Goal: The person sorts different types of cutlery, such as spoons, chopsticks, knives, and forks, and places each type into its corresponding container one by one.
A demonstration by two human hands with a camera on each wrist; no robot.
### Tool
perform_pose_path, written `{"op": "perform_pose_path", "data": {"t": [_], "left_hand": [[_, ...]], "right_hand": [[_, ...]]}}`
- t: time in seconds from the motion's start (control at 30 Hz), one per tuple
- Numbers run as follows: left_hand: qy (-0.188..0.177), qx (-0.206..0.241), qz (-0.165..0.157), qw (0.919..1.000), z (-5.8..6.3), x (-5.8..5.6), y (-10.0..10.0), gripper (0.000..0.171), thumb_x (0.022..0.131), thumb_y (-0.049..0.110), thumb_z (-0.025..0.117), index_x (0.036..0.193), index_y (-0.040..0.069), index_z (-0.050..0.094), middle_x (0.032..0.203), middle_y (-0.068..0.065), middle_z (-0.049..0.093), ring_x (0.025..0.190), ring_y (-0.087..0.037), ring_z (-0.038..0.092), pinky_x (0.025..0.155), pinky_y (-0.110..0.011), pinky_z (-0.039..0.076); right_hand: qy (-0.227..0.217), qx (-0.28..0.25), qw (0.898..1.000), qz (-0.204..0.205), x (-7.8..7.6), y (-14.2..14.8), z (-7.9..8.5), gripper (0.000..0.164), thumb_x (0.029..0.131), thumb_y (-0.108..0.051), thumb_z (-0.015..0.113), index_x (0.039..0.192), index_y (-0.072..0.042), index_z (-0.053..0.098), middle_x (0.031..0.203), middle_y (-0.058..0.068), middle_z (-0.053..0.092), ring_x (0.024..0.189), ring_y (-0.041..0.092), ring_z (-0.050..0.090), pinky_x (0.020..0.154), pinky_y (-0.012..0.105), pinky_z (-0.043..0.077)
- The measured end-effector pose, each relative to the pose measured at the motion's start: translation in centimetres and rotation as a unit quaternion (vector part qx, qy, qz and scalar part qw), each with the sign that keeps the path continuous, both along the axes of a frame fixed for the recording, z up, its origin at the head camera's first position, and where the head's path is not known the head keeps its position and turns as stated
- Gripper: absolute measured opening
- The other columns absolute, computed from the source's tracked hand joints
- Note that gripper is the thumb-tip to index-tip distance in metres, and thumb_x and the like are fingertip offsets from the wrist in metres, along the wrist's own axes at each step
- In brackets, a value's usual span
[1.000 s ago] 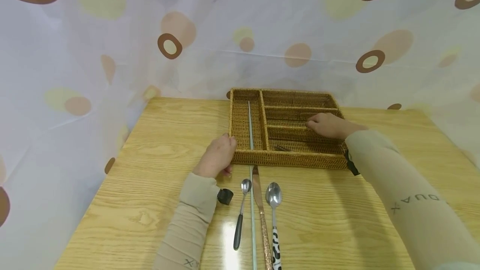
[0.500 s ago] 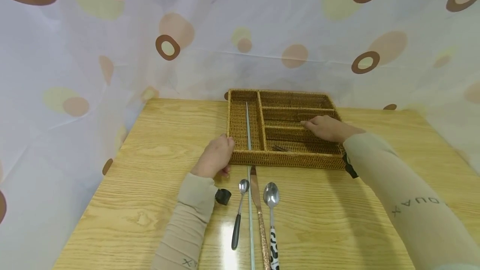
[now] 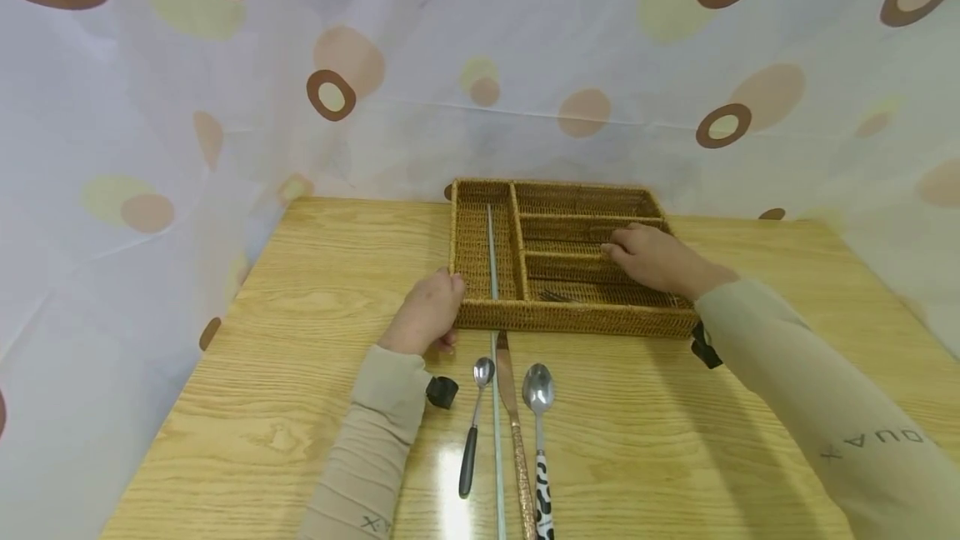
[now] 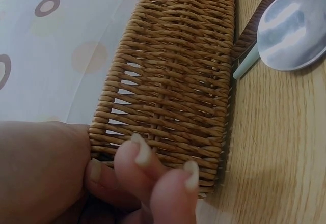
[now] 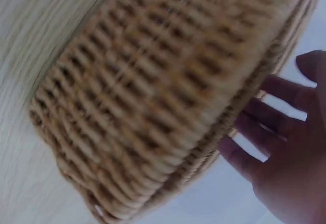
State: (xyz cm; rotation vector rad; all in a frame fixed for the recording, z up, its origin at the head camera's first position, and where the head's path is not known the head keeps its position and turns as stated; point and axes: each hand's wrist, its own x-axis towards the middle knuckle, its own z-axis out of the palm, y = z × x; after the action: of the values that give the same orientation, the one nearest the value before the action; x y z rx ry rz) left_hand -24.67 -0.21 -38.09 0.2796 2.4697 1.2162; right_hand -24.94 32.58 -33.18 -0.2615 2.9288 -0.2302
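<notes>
Wicker tray point(image 3: 570, 319) on a light wood-grain surface point(image 3: 300, 373), lying toward the far side, with one long compartment on the left and three stacked from near to far on the right. A person's left hand point(image 3: 427, 308) holds the tray's near left corner, its fingers curled against the woven wall. The right hand point(image 3: 651, 258) reaches in over the right wall, above the middle and near compartments; its fingers are spread apart, and whether they touch the weave I cannot tell. Inside the left compartment lies a thin pale stick point(image 3: 492, 252), and in the near right compartment a fork point(image 3: 555, 297), partly hidden by the near wall. On the near side of the tray, handles toward the person, lie from left to right a small spoon point(image 3: 470, 450) with a dark handle, a pale green stick point(image 3: 498, 440), a copper-coloured knife point(image 3: 516, 432) and a larger spoon point(image 3: 542, 465) with a black-and-white handle. Behind everything hangs a white cloth point(image 3: 450, 40) patterned with brown, peach and yellow ovals
</notes>
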Motion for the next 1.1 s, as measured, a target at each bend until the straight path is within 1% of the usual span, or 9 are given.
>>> {"op": "perform_pose_path", "data": {"t": [0.1, 0.33, 0.5, 0.6, 0.67, 0.87, 0.93, 1.03, 1.1], "left_hand": [[-0.001, 0.001, 0.000, 1.0000, -0.1, -0.1, -0.1, 0.059, 0.109, 0.031, 0.025, 0.156, -0.003, 0.018, 0.070, -0.011, 0.053, 0.045, -0.020, 0.055, 0.046, -0.031, 0.057], [-0.006, 0.002, 0.000, 1.0000, -0.3, -0.1, 0.1, 0.060, 0.108, 0.033, 0.025, 0.157, -0.002, 0.018, 0.072, -0.011, 0.053, 0.045, -0.019, 0.053, 0.047, -0.031, 0.058], [0.001, 0.002, -0.005, 1.0000, -0.2, -0.1, 0.1, 0.059, 0.108, 0.032, 0.025, 0.156, -0.003, 0.018, 0.076, -0.013, 0.054, 0.045, -0.019, 0.055, 0.046, -0.031, 0.058], [0.003, 0.001, -0.008, 1.0000, -0.2, -0.1, 0.1, 0.059, 0.109, 0.031, 0.025, 0.156, -0.004, 0.019, 0.078, -0.013, 0.054, 0.045, -0.019, 0.055, 0.047, -0.031, 0.058], [0.004, 0.001, -0.008, 1.0000, -0.2, -0.1, 0.0, 0.059, 0.109, 0.031, 0.024, 0.156, -0.004, 0.018, 0.076, -0.012, 0.053, 0.045, -0.019, 0.055, 0.047, -0.031, 0.058], [0.000, 0.002, -0.009, 1.0000, -0.2, -0.1, 0.0, 0.059, 0.108, 0.031, 0.025, 0.156, -0.003, 0.018, 0.067, -0.008, 0.050, 0.045, -0.019, 0.055, 0.047, -0.031, 0.058], [0.001, 0.002, -0.009, 1.0000, -0.2, -0.1, 0.1, 0.059, 0.108, 0.031, 0.025, 0.156, -0.003, 0.018, 0.070, -0.009, 0.051, 0.045, -0.019, 0.055, 0.047, -0.031, 0.058], [0.000, -0.001, -0.007, 1.0000, -0.2, -0.1, 0.0, 0.059, 0.108, 0.032, 0.025, 0.156, -0.003, 0.019, 0.074, -0.011, 0.052, 0.046, -0.019, 0.056, 0.047, -0.031, 0.058], [0.002, -0.003, -0.005, 1.0000, -0.1, 0.0, 0.0, 0.059, 0.108, 0.032, 0.025, 0.156, -0.003, 0.021, 0.075, -0.011, 0.052, 0.046, -0.019, 0.056, 0.047, -0.030, 0.058]], "right_hand": [[0.029, 0.002, 1.000, 0.000, 0.8, -0.8, 0.4, 0.037, 0.107, -0.028, 0.039, 0.117, -0.001, 0.063, 0.108, 0.017, 0.063, 0.102, 0.034, 0.059, 0.086, 0.054, 0.050], [0.090, -0.027, 0.996, 0.004, 3.5, -2.6, 0.9, 0.031, 0.105, -0.020, 0.044, 0.115, 0.000, 0.065, 0.107, 0.015, 0.062, 0.093, 0.027, 0.057, 0.078, 0.045, 0.052], [0.148, -0.067, 0.986, 0.017, 6.4, -4.0, 0.6, 0.023, 0.102, -0.014, 0.048, 0.111, 0.000, 0.065, 0.106, 0.012, 0.061, 0.093, 0.028, 0.055, 0.079, 0.042, 0.050], [0.185, -0.090, 0.978, 0.039, 8.5, -5.3, 0.0, 0.017, 0.099, -0.009, 0.053, 0.107, -0.002, 0.066, 0.104, 0.010, 0.062, 0.095, 0.027, 0.056, 0.080, 0.043, 0.051], [0.198, -0.102, 0.973, 0.057, 10.0, -6.1, -0.5, 0.014, 0.097, -0.007, 0.056, 0.105, -0.003, 0.066, 0.101, 0.007, 0.063, 0.094, 0.025, 0.058, 0.080, 0.042, 0.052], [0.201, -0.119, 0.969, 0.080, 14.2, -8.5, -2.7, 0.014, 0.091, -0.004, 0.063, 0.104, -0.008, 0.067, 0.101, 0.000, 0.064, 0.098, 0.019, 0.062, 0.084, 0.039, 0.058], [0.197, -0.123, 0.969, 0.089, 15.3, -9.1, -3.4, 0.017, 0.089, -0.003, 0.064, 0.104, -0.009, 0.067, 0.101, -0.001, 0.065, 0.097, 0.018, 0.063, 0.084, 0.037, 0.059], [0.162, -0.145, 0.970, 0.105, 16.7, -10.0, -4.2, 0.019, 0.087, -0.003, 0.064, 0.105, -0.009, 0.067, 0.097, -0.002, 0.065, 0.089, 0.011, 0.063, 0.079, 0.030, 0.060], [0.109, -0.170, 0.973, 0.112, 17.4, -10.6, -4.4, 0.021, 0.089, -0.004, 0.063, 0.109, -0.010, 0.066, 0.093, -0.006, 0.063, 0.082, 0.004, 0.058, 0.072, 0.023, 0.058]]}}
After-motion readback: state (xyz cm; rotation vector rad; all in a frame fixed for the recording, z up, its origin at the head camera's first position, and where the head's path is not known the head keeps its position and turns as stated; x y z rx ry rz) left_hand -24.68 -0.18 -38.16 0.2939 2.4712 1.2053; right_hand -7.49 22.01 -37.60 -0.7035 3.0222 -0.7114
